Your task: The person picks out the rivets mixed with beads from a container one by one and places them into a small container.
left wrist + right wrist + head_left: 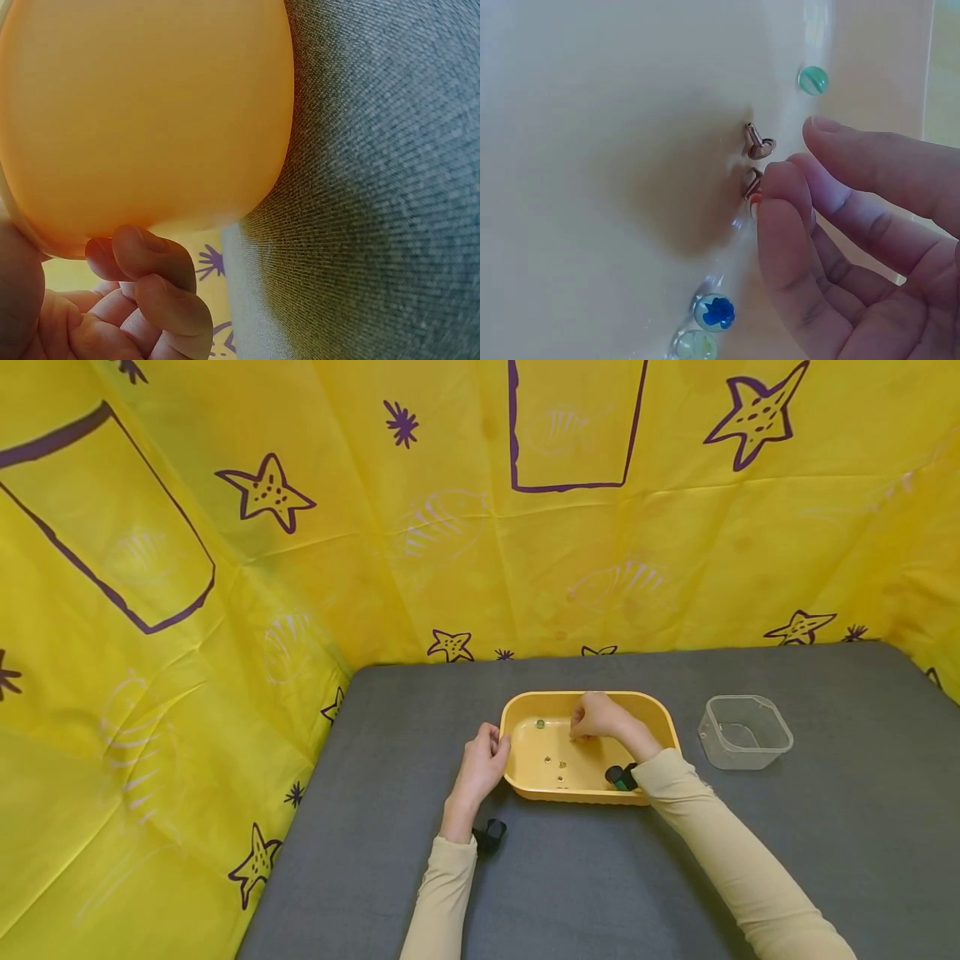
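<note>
Yellow starfish-printed fabric [360, 585] encloses a grey counter [390, 760]. Small metal pieces [760, 148] lie in the yellow tray [577, 796]: probably light, hard, slippery, best pinched by their stems. The right hand [604, 717] is just beside them; I cannot tell whether it grips anything. The left hand [480, 765] pinches the tray's left rim. Nearby marbles [715, 312] could roll in the way; a clear container [738, 755] stands right of the tray.

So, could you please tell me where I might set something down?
The grey surface is bare right of the clear container and between the left hand and yellow curtain. The tray is crowded: right hand, marbles, metallic pieces.
</note>
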The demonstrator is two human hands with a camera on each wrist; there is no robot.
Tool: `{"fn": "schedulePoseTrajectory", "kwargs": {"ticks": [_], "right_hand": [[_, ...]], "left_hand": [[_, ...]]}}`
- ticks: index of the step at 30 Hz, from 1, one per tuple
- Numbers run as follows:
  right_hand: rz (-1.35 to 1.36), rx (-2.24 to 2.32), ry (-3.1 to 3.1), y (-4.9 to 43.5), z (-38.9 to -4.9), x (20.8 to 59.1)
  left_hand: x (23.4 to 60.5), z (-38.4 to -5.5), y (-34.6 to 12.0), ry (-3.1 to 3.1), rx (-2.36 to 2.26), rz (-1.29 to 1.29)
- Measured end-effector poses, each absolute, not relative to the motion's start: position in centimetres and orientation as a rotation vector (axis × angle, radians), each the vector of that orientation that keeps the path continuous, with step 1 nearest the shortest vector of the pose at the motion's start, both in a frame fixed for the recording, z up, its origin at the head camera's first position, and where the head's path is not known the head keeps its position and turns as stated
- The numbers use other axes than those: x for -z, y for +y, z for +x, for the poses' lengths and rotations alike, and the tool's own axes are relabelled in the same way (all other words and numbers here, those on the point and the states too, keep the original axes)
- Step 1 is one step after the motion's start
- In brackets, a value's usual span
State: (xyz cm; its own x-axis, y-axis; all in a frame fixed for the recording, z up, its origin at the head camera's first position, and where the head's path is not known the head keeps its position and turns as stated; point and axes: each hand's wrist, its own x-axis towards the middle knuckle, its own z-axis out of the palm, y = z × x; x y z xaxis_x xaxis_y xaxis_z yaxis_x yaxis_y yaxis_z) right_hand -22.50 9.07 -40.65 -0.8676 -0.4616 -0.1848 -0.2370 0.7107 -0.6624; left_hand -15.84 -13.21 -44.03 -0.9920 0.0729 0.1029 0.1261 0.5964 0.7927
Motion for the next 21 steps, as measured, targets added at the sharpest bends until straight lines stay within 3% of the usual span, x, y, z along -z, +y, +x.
{"fn": "schedulePoseTrajectory", "kwargs": {"ticks": [21], "right_hand": [[-0.54,0.902,2.634,8.38,-22.84,41.54]], "left_hand": [[44.03,-15.83,-13.17,-2.75,1.398,-0.163]]}}
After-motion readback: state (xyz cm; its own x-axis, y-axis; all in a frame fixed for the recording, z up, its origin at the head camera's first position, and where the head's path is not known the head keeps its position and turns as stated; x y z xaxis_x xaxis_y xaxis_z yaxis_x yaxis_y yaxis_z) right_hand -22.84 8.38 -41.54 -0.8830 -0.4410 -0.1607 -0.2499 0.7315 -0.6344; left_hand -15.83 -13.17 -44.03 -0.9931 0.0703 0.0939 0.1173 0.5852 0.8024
